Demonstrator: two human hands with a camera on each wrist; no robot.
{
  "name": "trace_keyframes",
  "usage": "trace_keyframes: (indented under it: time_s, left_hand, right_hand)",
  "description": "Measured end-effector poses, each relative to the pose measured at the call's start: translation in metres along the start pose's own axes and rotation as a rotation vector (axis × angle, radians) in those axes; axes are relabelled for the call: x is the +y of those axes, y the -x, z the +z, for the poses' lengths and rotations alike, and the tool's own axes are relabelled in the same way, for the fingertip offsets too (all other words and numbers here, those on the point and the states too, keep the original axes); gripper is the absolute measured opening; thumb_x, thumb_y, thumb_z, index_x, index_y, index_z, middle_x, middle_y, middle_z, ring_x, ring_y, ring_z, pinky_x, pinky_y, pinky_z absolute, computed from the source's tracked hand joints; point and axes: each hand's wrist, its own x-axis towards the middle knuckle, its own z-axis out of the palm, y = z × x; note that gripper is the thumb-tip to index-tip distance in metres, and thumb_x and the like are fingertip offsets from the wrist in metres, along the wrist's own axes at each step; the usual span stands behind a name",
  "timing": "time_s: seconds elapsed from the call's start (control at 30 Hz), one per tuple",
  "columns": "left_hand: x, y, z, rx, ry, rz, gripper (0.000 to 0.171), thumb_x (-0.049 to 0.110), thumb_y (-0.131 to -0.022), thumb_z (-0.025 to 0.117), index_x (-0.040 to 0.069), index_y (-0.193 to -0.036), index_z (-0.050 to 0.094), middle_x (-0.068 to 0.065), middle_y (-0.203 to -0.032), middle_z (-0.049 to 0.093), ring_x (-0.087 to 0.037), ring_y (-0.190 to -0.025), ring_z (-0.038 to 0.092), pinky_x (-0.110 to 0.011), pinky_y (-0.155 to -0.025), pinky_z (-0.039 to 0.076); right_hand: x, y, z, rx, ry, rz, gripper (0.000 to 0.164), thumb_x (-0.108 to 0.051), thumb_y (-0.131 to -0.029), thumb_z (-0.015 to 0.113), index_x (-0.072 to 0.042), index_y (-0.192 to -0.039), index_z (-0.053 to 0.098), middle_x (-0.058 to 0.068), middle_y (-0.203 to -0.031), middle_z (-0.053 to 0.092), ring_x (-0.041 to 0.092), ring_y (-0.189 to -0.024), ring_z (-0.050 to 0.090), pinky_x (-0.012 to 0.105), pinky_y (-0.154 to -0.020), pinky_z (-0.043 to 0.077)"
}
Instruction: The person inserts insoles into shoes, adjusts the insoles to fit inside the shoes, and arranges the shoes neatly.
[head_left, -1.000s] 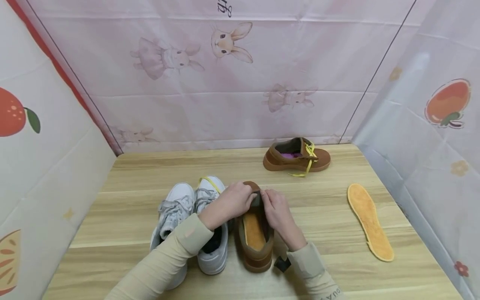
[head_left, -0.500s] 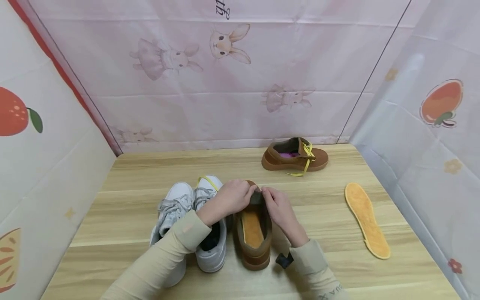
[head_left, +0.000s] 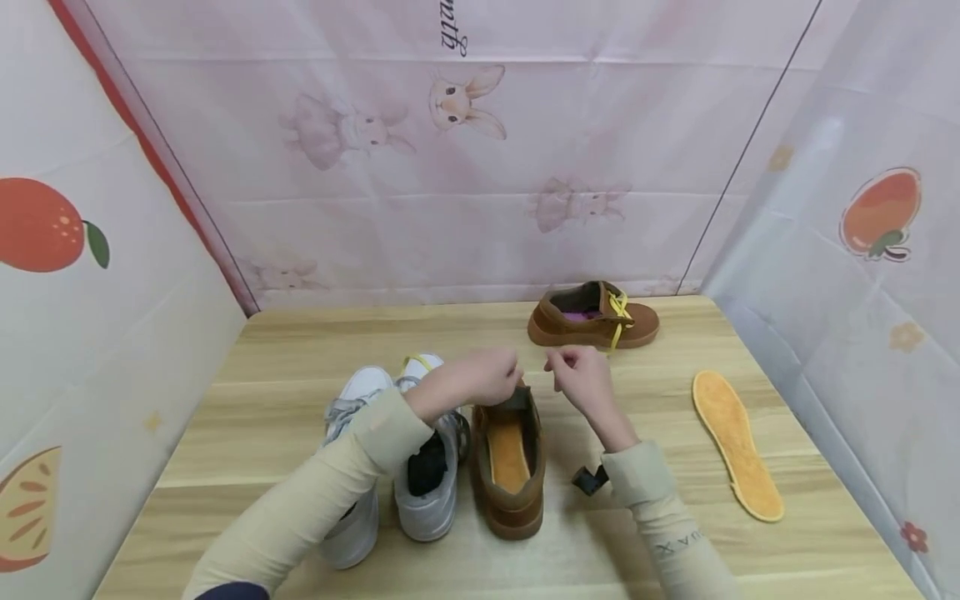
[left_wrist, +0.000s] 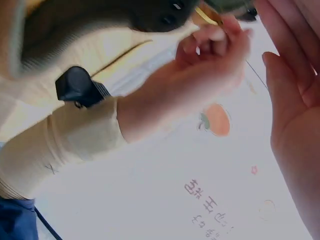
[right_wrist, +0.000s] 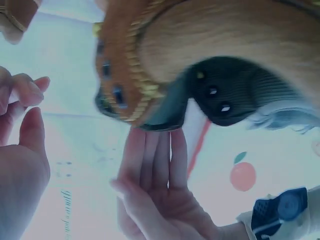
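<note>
A brown shoe [head_left: 507, 467] with an orange insole [head_left: 508, 454] inside stands heel toward me in the head view. My left hand [head_left: 487, 377] is over its front end and hides the toe. In the right wrist view the left hand [right_wrist: 165, 195] has straight fingers, tips at the shoe's dark tongue [right_wrist: 220, 90]; contact is unclear. Metal-rimmed holes show in the dark flap. Just right of the shoe my right hand [head_left: 581, 379] hovers apart from it, fingers loosely bent. Nothing shows between its thumb and fingers.
Two white shoes [head_left: 427, 512] stand left of the brown one, a yellow lace [head_left: 417, 362] across one toe. Another brown shoe [head_left: 592, 318] with yellow laces lies at the table's back edge. A loose orange insole [head_left: 738, 446] lies at right. Printed curtains surround the table.
My right hand has let go of the brown shoe's upper and moved right, away from it. My left hand has lifted slightly at the shoe's front. The head view has shifted a little.
</note>
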Motion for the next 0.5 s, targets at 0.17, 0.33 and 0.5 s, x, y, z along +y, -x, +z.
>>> trace_keyframes:
  time_s: [0.17,0.33,0.5]
  left_hand:
    - [0.012,-0.025,-0.016,0.002,0.016,0.024,0.042,0.016,-0.098,0.045,0.013,-0.057,0.039,0.005,-0.048,0.035,-0.007,-0.04,0.03,-0.022,-0.043,0.029]
    - [0.015,-0.058,-0.023,0.062,-0.003,0.011,0.047,0.018,-0.097,0.047,0.013,-0.051,0.04,0.004,-0.043,0.032,-0.008,-0.037,0.025,-0.022,-0.04,0.026]
    - [0.007,-0.089,-0.023,0.21,-0.022,0.076,0.028,0.01,-0.096,0.045,0.005,-0.077,0.064,-0.002,-0.06,0.055,-0.009,-0.046,0.039,-0.021,-0.048,0.037]
  right_hand:
    - [0.014,-0.012,-0.012,-0.013,-0.02,0.127,0.035,-0.029,-0.094,0.052,-0.008,-0.072,0.07,0.004,-0.047,0.059,0.023,-0.041,0.05,0.029,-0.041,0.034]
    - [0.024,-0.025,-0.018,-0.048,-0.103,0.285,0.04,-0.034,-0.094,0.049,-0.005,-0.078,0.07,0.009,-0.055,0.064,0.03,-0.046,0.056,0.03,-0.042,0.039]
    - [0.032,-0.036,-0.021,-0.055,-0.107,0.368,0.043,-0.036,-0.094,0.047,-0.004,-0.079,0.071,0.009,-0.058,0.066,0.024,-0.047,0.059,0.031,-0.046,0.044]
